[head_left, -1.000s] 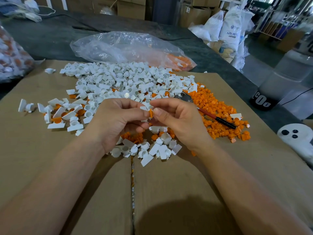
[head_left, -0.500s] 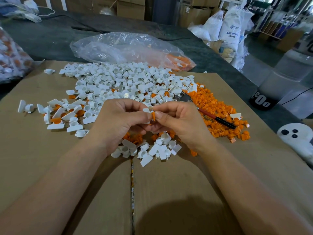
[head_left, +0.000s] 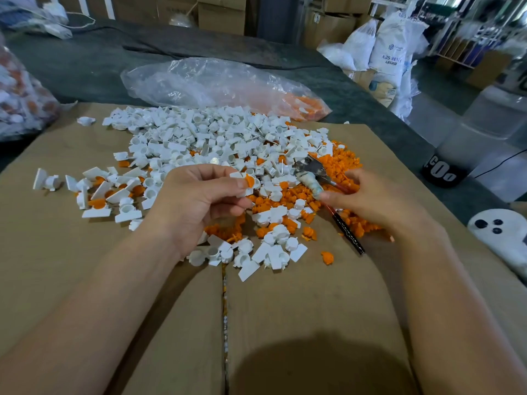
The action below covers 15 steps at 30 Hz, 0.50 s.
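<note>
My left hand (head_left: 199, 201) pinches a small white plastic cap with an orange insert (head_left: 247, 181) between thumb and fingers, held above the cardboard sheet (head_left: 299, 309). My right hand (head_left: 368, 199) has its fingers curled round the handles of a pair of pliers (head_left: 313, 173), whose metal jaws point up-left over the parts. A big heap of white caps (head_left: 205, 138) spreads across the cardboard. Orange inserts (head_left: 339, 166) lie piled to the right of it. A few assembled pieces (head_left: 98, 201) lie at the left.
A clear plastic bag (head_left: 216, 81) with orange parts lies behind the heap on the dark table. Another bag of parts (head_left: 20, 89) sits at the far left. A white device (head_left: 504, 235) is at the right edge. Sacks and cartons stand in the background.
My hands have come apart. The right hand left the cap and moved right onto the pliers; the left hand keeps the cap with the orange insert.
</note>
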{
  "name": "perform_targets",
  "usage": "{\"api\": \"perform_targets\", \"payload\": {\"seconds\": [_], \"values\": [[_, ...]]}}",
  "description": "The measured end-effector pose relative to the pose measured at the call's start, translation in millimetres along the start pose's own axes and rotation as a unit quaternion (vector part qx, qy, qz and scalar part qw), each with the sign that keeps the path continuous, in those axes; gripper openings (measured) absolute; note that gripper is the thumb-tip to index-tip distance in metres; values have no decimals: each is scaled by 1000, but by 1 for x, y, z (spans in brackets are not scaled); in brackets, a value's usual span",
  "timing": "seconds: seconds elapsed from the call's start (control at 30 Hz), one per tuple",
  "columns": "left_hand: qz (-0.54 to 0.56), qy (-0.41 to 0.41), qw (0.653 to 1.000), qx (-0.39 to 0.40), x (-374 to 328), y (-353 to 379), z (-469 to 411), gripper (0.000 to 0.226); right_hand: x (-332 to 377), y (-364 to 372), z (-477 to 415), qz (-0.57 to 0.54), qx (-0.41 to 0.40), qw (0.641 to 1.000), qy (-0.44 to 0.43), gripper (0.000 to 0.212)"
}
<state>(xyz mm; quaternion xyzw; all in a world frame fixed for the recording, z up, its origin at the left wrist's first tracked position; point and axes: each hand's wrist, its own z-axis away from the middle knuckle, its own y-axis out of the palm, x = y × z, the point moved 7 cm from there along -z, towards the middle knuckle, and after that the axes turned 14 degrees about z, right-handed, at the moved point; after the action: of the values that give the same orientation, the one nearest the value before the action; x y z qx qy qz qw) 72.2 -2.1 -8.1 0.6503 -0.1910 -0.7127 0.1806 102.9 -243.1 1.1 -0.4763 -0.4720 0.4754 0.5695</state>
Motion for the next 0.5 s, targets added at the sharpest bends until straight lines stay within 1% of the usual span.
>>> {"api": "perform_targets", "payload": {"seconds": [0.03, 0.1, 0.2, 0.27, 0.4, 0.5], "values": [[4, 1, 1000, 0, 0, 0, 0, 25, 0, 4, 0, 25, 27, 999, -2, 82], [8, 4, 1000, 1, 0, 0, -1, 24, 1, 9, -1, 56, 53, 997, -14, 78], [9, 3, 1000, 2, 1, -1, -1, 26, 5, 11, -2, 91, 54, 994, -28, 74], [8, 4, 1000, 2, 0, 0, -1, 27, 6, 11, -2, 103, 45, 994, -17, 71], [7, 7, 1000, 7, 0, 0, -1, 26, 7, 4, -1, 80, 2, 997, 12, 40], [12, 9, 1000, 9, 0, 0, -1, 22, 5, -4, 1, 61, -51, 996, 37, 26]]}}
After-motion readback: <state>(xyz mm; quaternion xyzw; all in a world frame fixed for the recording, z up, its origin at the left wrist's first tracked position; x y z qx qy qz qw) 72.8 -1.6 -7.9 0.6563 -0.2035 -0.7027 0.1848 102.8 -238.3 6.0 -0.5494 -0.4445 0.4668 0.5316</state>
